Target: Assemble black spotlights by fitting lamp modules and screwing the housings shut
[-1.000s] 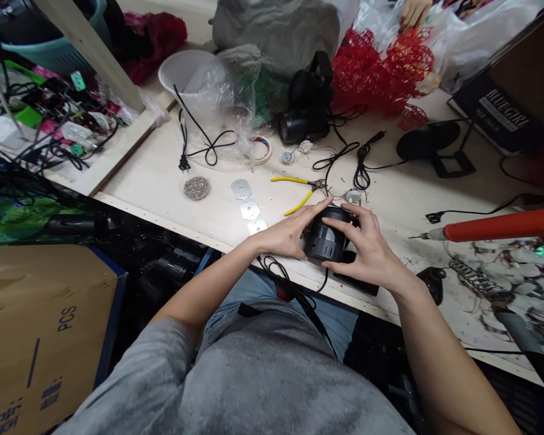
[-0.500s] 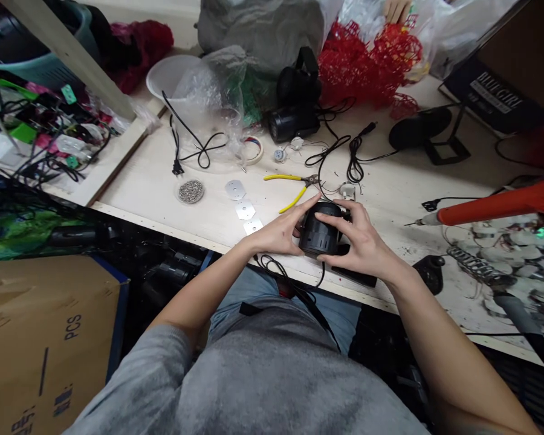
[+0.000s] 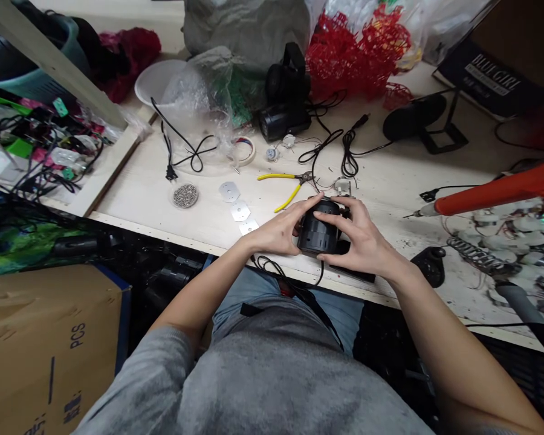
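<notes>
Between my two hands is a black cylindrical lamp housing (image 3: 318,232) with slots round its side, held near the table's front edge. My left hand (image 3: 286,229) grips its left side, and my right hand (image 3: 357,238) wraps its right side with fingers over the top. A black cable runs from its lower end toward the edge. Just beyond the hands lie yellow-handled cutting pliers (image 3: 288,187) and a small white part with wires (image 3: 343,186). Three flat metal plates (image 3: 239,210) lie in a row left of my left hand.
A round dish of small metal pieces (image 3: 185,196) and a tape roll (image 3: 245,151) lie to the left. Black spotlights (image 3: 284,121) and red netting (image 3: 353,51) are at the back. On the right are an orange electric screwdriver (image 3: 494,196), a coiled soldering-iron holder (image 3: 476,257) and many wired white parts.
The view has shifted slightly, so the bench things appear a little further left. Both hands keep their hold on the lamp housing. Another person's fingers at the back top are out of sight.
</notes>
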